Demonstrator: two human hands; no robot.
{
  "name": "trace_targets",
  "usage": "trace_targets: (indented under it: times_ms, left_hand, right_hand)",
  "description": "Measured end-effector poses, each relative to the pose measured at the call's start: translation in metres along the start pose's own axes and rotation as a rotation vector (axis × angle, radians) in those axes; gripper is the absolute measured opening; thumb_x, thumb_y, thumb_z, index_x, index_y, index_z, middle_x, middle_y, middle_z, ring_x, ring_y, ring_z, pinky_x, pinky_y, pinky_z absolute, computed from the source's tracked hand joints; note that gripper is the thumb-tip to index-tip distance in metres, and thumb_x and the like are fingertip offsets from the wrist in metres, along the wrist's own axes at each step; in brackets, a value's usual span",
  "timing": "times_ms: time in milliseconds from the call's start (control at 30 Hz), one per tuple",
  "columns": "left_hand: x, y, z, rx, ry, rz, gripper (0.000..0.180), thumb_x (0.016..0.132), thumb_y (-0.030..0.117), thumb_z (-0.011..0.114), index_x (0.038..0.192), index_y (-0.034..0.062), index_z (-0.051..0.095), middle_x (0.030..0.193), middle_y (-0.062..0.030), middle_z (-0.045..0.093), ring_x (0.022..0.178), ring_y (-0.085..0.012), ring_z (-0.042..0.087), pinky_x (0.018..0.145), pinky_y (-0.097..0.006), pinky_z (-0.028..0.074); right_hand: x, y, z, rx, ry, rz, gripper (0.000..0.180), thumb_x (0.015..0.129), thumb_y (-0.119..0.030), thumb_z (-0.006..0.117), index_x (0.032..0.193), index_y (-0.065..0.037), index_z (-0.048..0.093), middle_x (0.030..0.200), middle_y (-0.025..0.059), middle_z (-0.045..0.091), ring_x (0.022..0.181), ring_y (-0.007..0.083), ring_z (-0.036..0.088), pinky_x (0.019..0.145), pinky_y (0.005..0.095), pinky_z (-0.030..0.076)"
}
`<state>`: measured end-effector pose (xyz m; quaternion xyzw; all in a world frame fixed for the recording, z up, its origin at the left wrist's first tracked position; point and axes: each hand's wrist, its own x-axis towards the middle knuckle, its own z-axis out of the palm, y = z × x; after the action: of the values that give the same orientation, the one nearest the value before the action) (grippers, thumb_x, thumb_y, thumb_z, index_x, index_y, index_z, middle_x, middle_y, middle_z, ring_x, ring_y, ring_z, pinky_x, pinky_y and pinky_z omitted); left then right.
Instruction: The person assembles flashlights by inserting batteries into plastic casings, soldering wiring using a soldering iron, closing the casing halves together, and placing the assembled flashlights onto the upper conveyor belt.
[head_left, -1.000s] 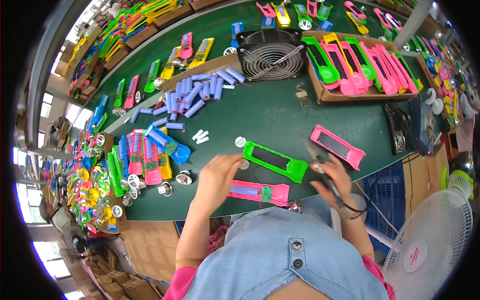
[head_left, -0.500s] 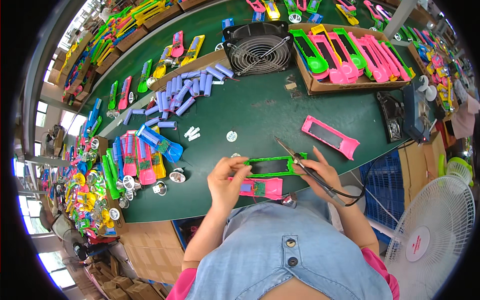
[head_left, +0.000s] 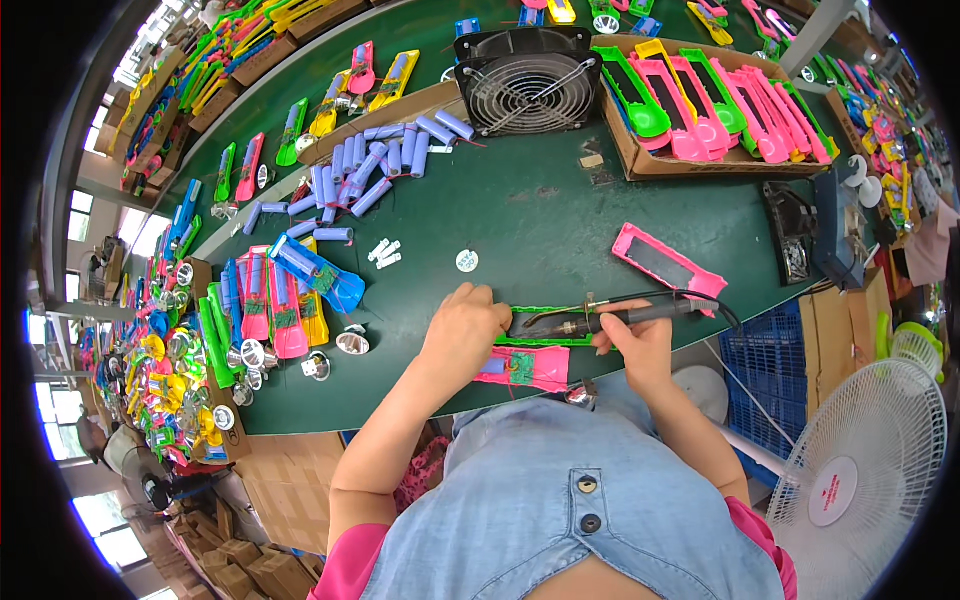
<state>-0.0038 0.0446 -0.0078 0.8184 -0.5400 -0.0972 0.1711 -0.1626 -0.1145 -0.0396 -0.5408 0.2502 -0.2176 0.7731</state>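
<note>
My right hand [head_left: 645, 345] grips a soldering iron [head_left: 625, 315] with a dark handle, its metal end pointing left over a green plastic casing [head_left: 545, 340] with a dark panel. At the casing's left end my left hand [head_left: 465, 325] is closed, knuckles up, its fingertips hidden against the casing near the iron's tip. Whatever those fingers pinch is out of sight. Just nearer to me lies a pink casing [head_left: 550, 367] with a green circuit board [head_left: 521, 368] and a purple cell [head_left: 492, 366]. A shiny reflector [head_left: 581, 393] sits at its right end by the table edge.
Purple battery cells [head_left: 370, 165] are heaped at the far left, near filled casings [head_left: 285, 310]. A black fan [head_left: 530, 95] and a box [head_left: 720, 172] of casings stand at the back. An empty pink casing [head_left: 665, 265] lies right; a white fan [head_left: 850, 480] stands beside me.
My right hand has swung the soldering iron down from a raised slant to nearly level over the green casing. My left hand has turned knuckles-up and shifted right over the casing's end.
</note>
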Motion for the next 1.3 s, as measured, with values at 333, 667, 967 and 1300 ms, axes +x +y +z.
trace_targets:
  times_ms: [333, 667, 967, 1300]
  left_hand:
    - [0.001, 0.003, 0.001, -0.035, -0.019, -0.035, 0.004, 0.071, 0.003, 0.055, 0.07, 0.0022, 0.059, 0.075, -0.0119, 0.05, 0.078, -0.0281, 0.05, 0.067, -0.036, 0.044]
    - [0.002, 0.001, 0.001, -0.002, -0.039, -0.018, 0.006, 0.07, 0.003, 0.054, 0.069, 0.0017, 0.06, 0.074, -0.0123, 0.051, 0.078, -0.0281, 0.052, 0.068, -0.036, 0.044]
    - [0.004, 0.006, 0.0, 0.065, -0.022, -0.007, 0.006, 0.067, 0.002, 0.055, 0.066, 0.0018, 0.062, 0.072, -0.0125, 0.052, 0.076, -0.0276, 0.054, 0.064, -0.036, 0.046]
    - [0.005, 0.011, -0.001, 0.105, -0.02, -0.038, 0.004, 0.067, 0.003, 0.057, 0.069, 0.0027, 0.061, 0.072, -0.012, 0.052, 0.077, -0.0273, 0.052, 0.064, -0.036, 0.045]
  right_hand:
    - [0.006, 0.005, 0.007, -0.044, -0.057, 0.064, 0.011, 0.08, -0.002, 0.06, 0.089, 0.005, 0.059, 0.074, 0.0087, 0.062, 0.059, 0.0113, 0.061, 0.048, 0.0195, 0.046]
    - [0.004, 0.007, 0.004, -0.065, -0.096, 0.074, 0.013, 0.081, -0.002, 0.06, 0.092, 0.004, 0.059, 0.078, 0.009, 0.063, 0.063, 0.0126, 0.062, 0.048, 0.02, 0.046]
    - [-0.014, 0.001, -0.002, -0.098, 0.043, -0.238, 0.017, 0.08, -0.001, 0.061, 0.095, 0.004, 0.058, 0.081, 0.0094, 0.063, 0.067, 0.0137, 0.063, 0.056, 0.0229, 0.049]
    - [-0.019, -0.014, -0.032, -0.903, -0.13, -0.614, 0.047, 0.069, -0.013, 0.071, 0.11, -0.005, 0.051, 0.102, 0.0109, 0.059, 0.102, 0.0275, 0.054, 0.101, 0.0505, 0.027]
